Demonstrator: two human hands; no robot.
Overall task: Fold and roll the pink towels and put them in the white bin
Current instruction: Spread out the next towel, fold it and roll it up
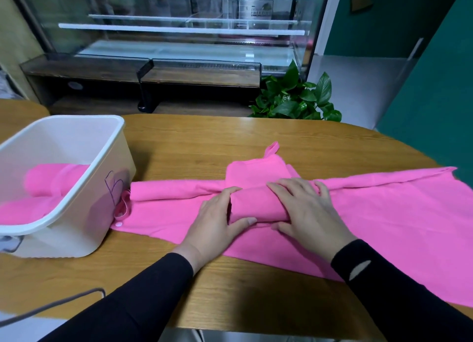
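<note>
A folded pink towel (253, 174) lies at the table's middle, its near end wound into a roll (257, 204). My left hand (217, 222) grips the roll's left end, thumb under and fingers over. My right hand (307, 208) lies on the roll's right part, fingers spread over the top. Beneath them another pink towel (384, 213) is spread flat across the table. The white bin (76, 188) stands at the left and holds rolled pink towels (46, 185).
The wooden table (230, 142) has free surface behind the towels and along its near edge. A grey cable (51, 306) runs at the lower left. A potted plant (294, 98) and a glass display case (179, 34) stand beyond the table.
</note>
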